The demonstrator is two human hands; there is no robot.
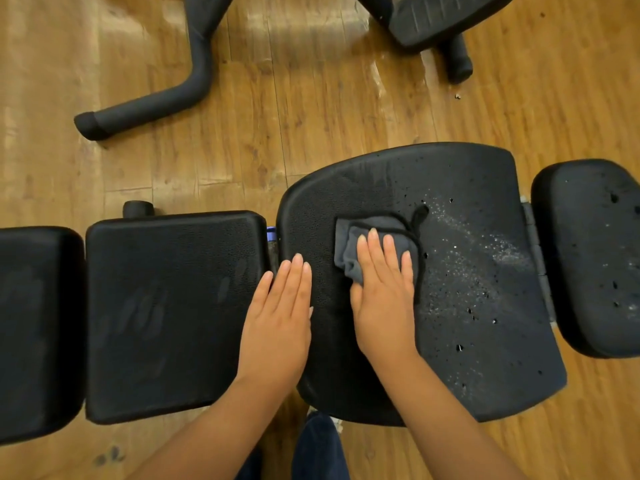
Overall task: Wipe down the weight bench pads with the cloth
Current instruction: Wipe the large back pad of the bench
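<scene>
We pressed the cloth (375,251) flat under our right hand (382,292), fingers straight, beside the spray (485,268); left hand (280,306), open, empty, steadied the pad (485,358).

A crumpled grey cloth (375,244) is pressed onto the widest black pad (467,271), left of a whitish speckled streak. 3 more black pads are ranged beside it: 2 leftward, 1 rightward.

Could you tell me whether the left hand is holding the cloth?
No, the left hand lies flat and bare on the pad, while the right hand presses the cloth.
</scene>
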